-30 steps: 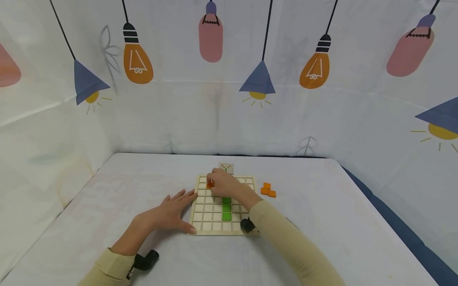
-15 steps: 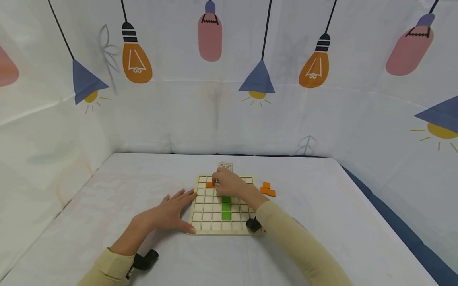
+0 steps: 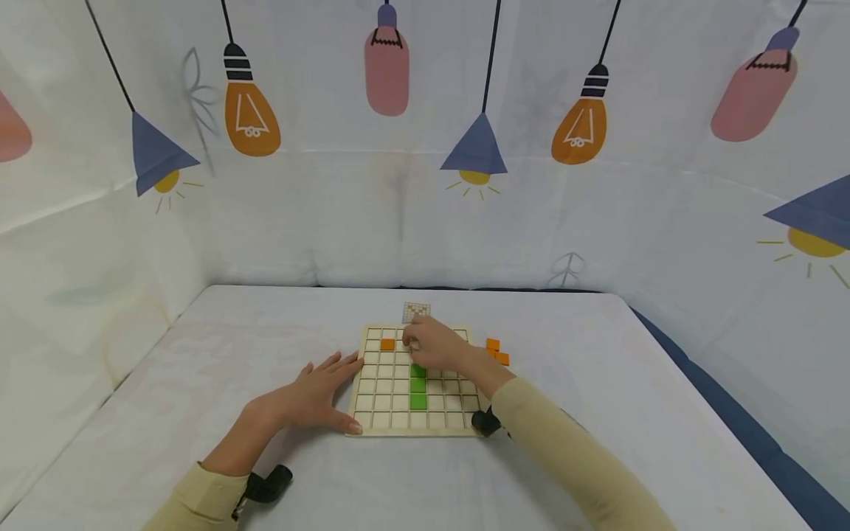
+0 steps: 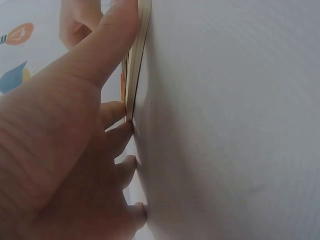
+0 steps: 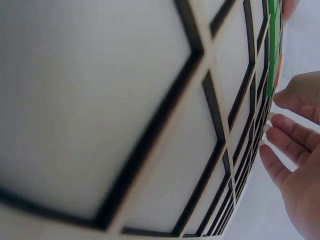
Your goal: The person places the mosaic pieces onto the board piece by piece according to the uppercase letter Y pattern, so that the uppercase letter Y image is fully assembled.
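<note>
A square wooden grid board (image 3: 393, 431) lies on the table, with pale cells, a column of green tiles (image 3: 417, 385) and one orange tile (image 3: 387, 344) in an upper-left cell. My left hand (image 3: 307, 398) is spread at the board's left side, its thumb on the near-left corner and fingertips at the edge. In the left wrist view, the thumb (image 4: 120, 37) presses along the board's edge. Over the upper middle of the board is my right hand (image 3: 434, 344), fingers loosely bent. The right wrist view shows its fingertips (image 5: 265, 144) close to the grid, with no tile visible between them.
Several loose orange tiles (image 3: 493, 344) lie just right of the board, partly behind the right wrist. A small card with a printed grid pattern (image 3: 413, 310) lies beyond the board's far edge. A white tablecloth (image 3: 232, 354) covers the table; a lamp-patterned curtain (image 3: 319, 221) hangs behind.
My right hand has let go of the orange tile, now uncovered in its cell, and has shifted to the right across the board. The left hand stays in place.
</note>
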Motion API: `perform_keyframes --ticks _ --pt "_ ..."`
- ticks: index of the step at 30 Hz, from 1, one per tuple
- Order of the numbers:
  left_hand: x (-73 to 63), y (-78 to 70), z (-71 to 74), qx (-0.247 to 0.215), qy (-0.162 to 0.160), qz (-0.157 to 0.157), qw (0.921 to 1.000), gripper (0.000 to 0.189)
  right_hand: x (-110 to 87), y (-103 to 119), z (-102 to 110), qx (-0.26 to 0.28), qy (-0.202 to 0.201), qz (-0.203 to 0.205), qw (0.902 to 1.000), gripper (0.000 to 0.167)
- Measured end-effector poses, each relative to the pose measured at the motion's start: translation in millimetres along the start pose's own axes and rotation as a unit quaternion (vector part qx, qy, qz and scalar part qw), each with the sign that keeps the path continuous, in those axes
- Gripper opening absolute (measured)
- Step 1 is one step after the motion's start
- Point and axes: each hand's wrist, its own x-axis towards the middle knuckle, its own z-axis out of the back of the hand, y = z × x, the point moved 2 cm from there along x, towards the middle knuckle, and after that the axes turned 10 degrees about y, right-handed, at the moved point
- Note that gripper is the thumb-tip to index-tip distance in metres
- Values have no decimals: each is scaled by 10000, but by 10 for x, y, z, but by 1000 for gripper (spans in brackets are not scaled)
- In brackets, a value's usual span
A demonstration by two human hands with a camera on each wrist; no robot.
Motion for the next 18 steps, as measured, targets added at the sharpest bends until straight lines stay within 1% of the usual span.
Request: perform_keyframes --ticks 11,18 --pt "-9 -17 2 -7 -7 -8 10000 115 -131 -8 23 -65 130 -119 9998 17" --pt "-11 -20 1 54 -52 -9 10000 115 -244 -32 60 -194 172 -354 9990 19"
